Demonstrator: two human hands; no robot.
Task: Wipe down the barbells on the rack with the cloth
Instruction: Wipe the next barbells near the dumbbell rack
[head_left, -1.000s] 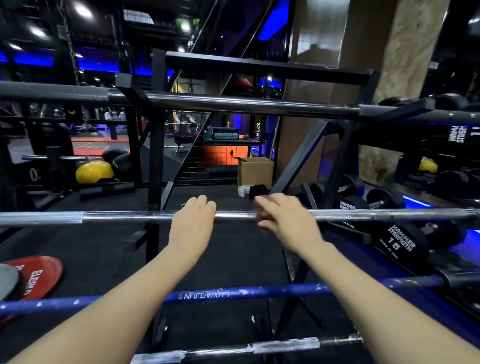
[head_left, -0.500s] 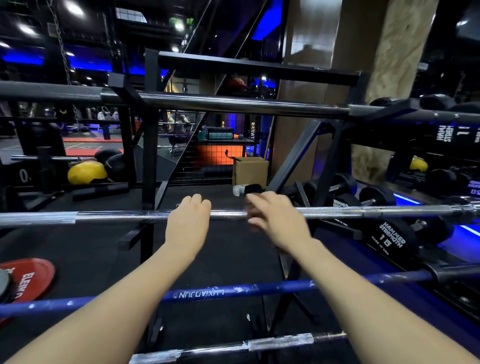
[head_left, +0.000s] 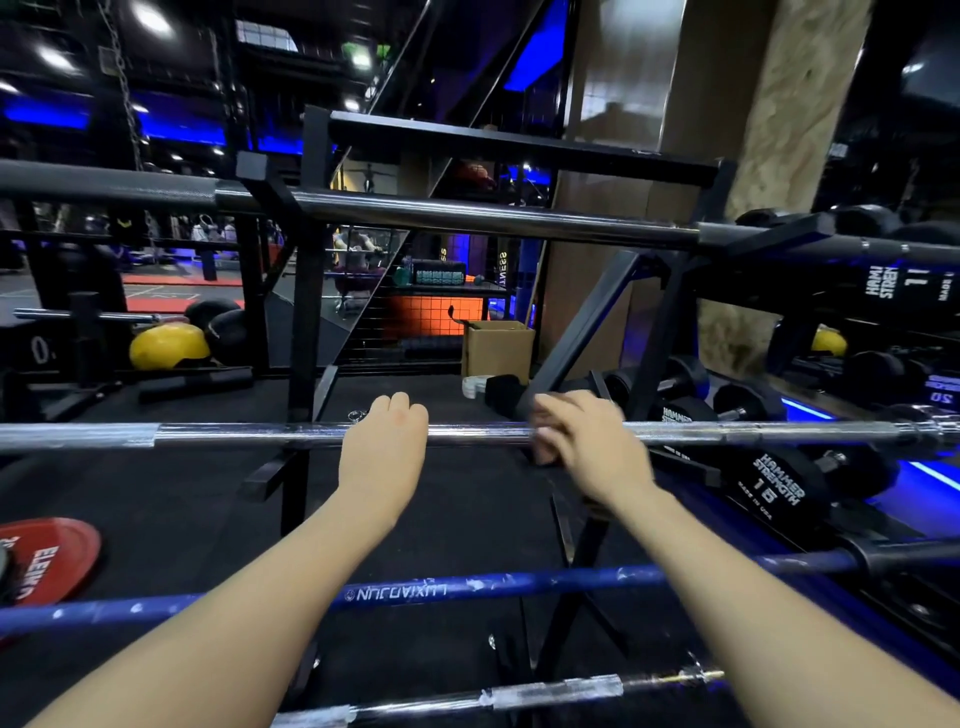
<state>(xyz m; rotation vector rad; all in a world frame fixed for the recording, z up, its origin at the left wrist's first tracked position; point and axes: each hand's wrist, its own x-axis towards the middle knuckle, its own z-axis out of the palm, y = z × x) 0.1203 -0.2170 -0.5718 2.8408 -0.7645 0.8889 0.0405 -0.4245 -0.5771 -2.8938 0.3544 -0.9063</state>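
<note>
A silver barbell (head_left: 249, 435) lies across the black rack (head_left: 306, 322) at mid height. My left hand (head_left: 383, 451) rests on top of it near the middle, fingers curled over the far side. To its right, my right hand (head_left: 584, 441) is blurred, its fingers and thumb wrapped round the same bar. No cloth shows plainly; only a dark patch under the right thumb. A dark barbell (head_left: 467, 215) sits on the level above. Below lie a blue barbell (head_left: 467, 584) and another silver barbell (head_left: 550, 693).
Black dumbbells (head_left: 769, 480) fill the shelves on the right. A red weight plate (head_left: 44, 558) lies at the lower left. A cardboard box (head_left: 497, 349) and a yellow ball (head_left: 167, 345) sit on the floor beyond the rack, and a wide pillar (head_left: 675, 104) stands behind.
My right hand has slid a little to the right along the silver barbell and is blurred. My left hand keeps its place on the bar. The view has shifted slightly.
</note>
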